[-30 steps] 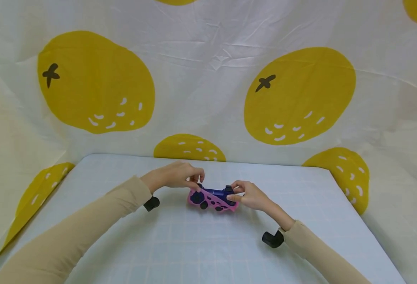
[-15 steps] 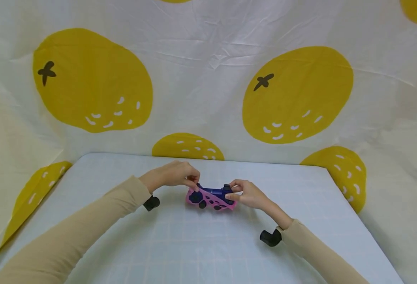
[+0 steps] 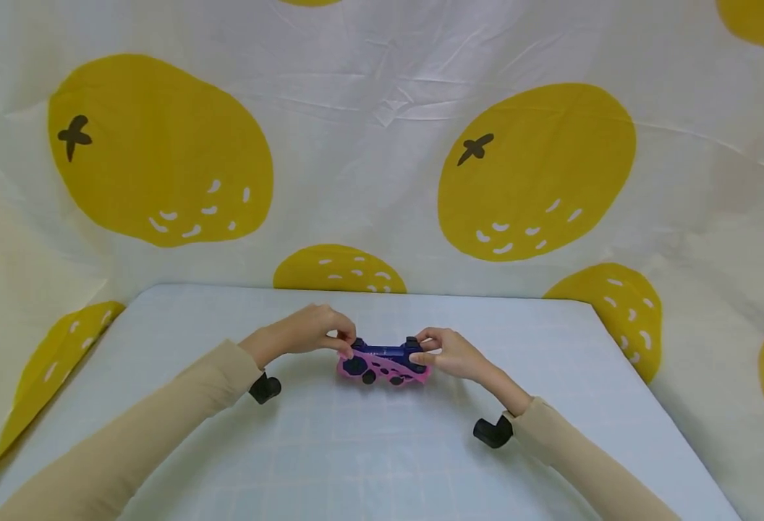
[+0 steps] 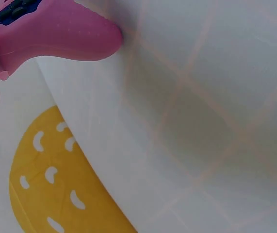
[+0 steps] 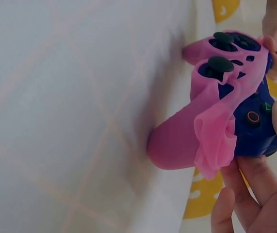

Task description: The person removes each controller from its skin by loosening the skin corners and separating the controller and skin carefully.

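Head view: left hand (image 3: 310, 334) and right hand (image 3: 450, 354) each pinch an end of the blue controller (image 3: 385, 361), resting mid-table (image 3: 369, 449). Its pink cover (image 5: 211, 131) seems partly peeled, bunched. Lemon-print cloth (image 3: 538, 174) behind.

Blue controller (image 3: 385, 352) half hidden under pink cover (image 3: 388, 367), beneath fingers (image 3: 424, 357).

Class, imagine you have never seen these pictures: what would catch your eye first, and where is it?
First, the big yellow fruit prints on the white backdrop cloth behind the table. Next, at the table's middle, a blue game controller half wrapped in a pink silicone cover, gripped at its ends by the left hand and the right hand. The cover hangs loose and bunched on the right-hand side.
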`<state>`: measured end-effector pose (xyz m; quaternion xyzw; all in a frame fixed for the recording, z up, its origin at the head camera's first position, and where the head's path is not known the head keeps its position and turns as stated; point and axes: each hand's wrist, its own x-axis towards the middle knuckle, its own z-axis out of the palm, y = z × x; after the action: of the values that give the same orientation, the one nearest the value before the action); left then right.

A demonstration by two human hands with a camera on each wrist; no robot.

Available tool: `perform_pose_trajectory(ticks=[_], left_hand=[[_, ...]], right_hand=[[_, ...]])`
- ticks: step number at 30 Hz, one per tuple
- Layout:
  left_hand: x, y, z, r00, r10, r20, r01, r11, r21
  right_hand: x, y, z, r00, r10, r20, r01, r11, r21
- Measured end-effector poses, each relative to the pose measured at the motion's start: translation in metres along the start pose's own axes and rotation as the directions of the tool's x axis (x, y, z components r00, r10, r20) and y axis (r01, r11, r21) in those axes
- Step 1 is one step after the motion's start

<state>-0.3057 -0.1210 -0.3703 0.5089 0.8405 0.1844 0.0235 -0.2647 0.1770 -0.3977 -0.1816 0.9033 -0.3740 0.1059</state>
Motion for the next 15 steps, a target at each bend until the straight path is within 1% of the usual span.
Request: perform_pose_trajectory(ticks=[2,4,10,15], left_hand=[[-0.0018,-0.0013,0.0021,1.000,0.007,-0.019,-0.007,1.000,-0.001],[-0.0025,-0.0008,0.0029,1.000,0.008,-0.024,-0.008,1.000,-0.009],[-0.0040,-0.0005,0.0054,0.999,-0.017,-0.035,0.015,0.999,-0.049],[-0.0071,-0.0020,0.0099,0.998,-0.030,-0.062,0.026,0.998,-0.064]], right_hand=[[0.0005,-0.0006,0.0004,1.000,-0.002,0.003,0.002,1.000,0.004],[0.0005,-0.0008,0.0005,1.000,0.004,0.004,-0.004,1.000,0.010],[0.0019,0.0013,-0.0002,1.000,0.002,0.019,-0.002,1.000,0.027],[0.0024,0.0016,-0.0023,1.000,-0.003,0.030,0.002,1.000,0.024]])
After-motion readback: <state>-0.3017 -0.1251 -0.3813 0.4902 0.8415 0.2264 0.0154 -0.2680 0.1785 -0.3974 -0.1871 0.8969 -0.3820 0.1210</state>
